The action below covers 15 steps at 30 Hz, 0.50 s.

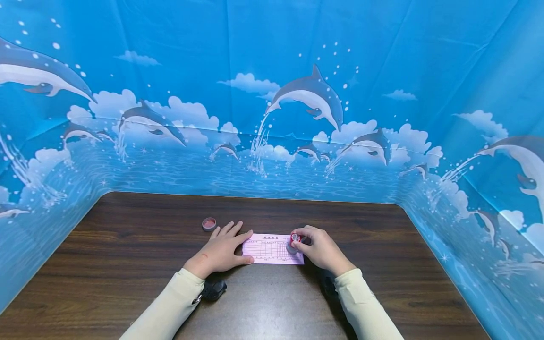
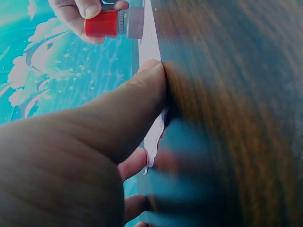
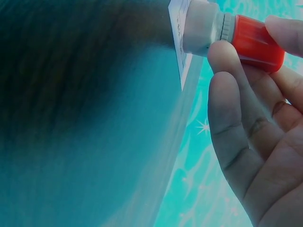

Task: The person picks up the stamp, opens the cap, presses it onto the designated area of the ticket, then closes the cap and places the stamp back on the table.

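A pink printed form pad (image 1: 265,257) with a ruled table lies flat on the wooden table. My left hand (image 1: 223,250) is spread at its left side, the thumb and forefinger resting on the form's left edge. Near the right end of the form, my right hand (image 1: 325,248) pinches a stamp (image 1: 295,238) by its red top between thumb and fingers. In the right wrist view the stamp (image 3: 258,42) has a red handle, a ribbed collar and a greyish translucent base, and the base sits against the paper.
A small round cap (image 1: 209,224) with a reddish inside lies beyond the left hand. The dark wooden table (image 1: 148,236) is bordered by a blue dolphin-print curtain (image 1: 191,165) at the back and sides.
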Each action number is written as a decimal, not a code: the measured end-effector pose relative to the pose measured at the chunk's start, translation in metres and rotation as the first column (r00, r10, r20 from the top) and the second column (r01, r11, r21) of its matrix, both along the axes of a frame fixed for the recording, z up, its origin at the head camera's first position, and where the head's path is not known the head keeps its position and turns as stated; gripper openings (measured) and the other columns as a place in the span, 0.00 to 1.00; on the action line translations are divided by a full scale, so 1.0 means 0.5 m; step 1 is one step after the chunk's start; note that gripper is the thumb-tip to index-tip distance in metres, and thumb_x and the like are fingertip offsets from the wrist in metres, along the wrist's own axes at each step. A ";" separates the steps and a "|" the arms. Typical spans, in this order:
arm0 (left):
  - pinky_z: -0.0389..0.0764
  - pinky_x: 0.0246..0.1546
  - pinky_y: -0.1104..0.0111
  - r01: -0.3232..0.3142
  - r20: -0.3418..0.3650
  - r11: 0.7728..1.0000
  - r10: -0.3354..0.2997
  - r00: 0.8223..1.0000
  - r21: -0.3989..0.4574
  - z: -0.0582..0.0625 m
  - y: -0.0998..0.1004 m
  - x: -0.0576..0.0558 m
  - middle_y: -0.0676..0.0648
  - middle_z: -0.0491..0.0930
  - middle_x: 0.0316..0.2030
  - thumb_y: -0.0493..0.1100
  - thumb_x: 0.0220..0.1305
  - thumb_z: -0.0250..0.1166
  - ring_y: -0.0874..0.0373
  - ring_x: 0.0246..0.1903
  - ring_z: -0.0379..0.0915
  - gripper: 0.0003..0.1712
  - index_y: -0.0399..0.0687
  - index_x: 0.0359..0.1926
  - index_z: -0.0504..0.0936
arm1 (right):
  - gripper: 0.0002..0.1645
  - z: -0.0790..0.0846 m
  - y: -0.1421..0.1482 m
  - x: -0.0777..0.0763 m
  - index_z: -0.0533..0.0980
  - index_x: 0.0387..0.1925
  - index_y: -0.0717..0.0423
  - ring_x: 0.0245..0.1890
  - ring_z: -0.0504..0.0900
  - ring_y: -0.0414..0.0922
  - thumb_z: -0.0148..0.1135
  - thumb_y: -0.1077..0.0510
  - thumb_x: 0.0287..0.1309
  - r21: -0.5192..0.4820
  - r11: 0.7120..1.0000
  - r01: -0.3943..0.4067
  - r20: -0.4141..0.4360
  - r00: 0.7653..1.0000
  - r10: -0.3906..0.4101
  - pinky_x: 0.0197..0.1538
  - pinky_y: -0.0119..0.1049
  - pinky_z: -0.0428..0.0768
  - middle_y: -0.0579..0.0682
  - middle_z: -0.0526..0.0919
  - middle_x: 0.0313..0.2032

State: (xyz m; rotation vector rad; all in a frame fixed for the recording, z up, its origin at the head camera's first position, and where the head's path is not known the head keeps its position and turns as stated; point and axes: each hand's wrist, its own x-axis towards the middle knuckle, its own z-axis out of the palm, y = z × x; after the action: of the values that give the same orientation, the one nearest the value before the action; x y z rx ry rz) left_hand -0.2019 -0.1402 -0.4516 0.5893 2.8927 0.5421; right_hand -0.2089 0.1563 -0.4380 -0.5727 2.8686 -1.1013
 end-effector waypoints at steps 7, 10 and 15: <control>0.46 0.74 0.34 0.000 -0.002 1.000 0.000 1.000 0.004 0.001 0.001 0.001 0.35 0.55 0.79 0.64 0.64 0.70 0.33 0.78 0.46 0.46 0.51 0.76 0.69 | 0.09 0.001 -0.001 -0.001 0.87 0.46 0.52 0.36 0.78 0.39 0.72 0.60 0.64 0.012 1.000 -0.006 -0.014 1.000 0.006 0.39 0.34 0.79 0.39 0.82 0.34; 0.46 0.74 0.34 0.000 -0.001 1.000 0.000 1.000 0.006 0.001 0.001 0.001 0.35 0.55 0.79 0.64 0.64 0.70 0.33 0.78 0.46 0.45 0.51 0.76 0.69 | 0.09 0.001 -0.001 -0.001 0.87 0.46 0.52 0.36 0.78 0.39 0.72 0.60 0.64 0.012 1.000 -0.004 -0.012 1.000 0.005 0.39 0.34 0.79 0.39 0.82 0.35; 0.46 0.74 0.35 0.000 -0.004 1.000 0.000 1.000 0.002 0.000 0.001 0.003 0.35 0.56 0.79 0.64 0.64 0.70 0.34 0.78 0.46 0.45 0.51 0.76 0.69 | 0.10 0.001 0.000 -0.001 0.87 0.46 0.52 0.36 0.78 0.40 0.72 0.59 0.63 0.012 1.000 0.000 -0.006 1.000 0.000 0.40 0.35 0.80 0.39 0.82 0.35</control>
State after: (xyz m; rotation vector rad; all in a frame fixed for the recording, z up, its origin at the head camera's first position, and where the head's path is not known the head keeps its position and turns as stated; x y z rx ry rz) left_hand -0.2006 -0.1397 -0.4517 0.5911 2.8967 0.5443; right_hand -0.2093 0.1565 -0.4375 -0.5770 2.8778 -1.0834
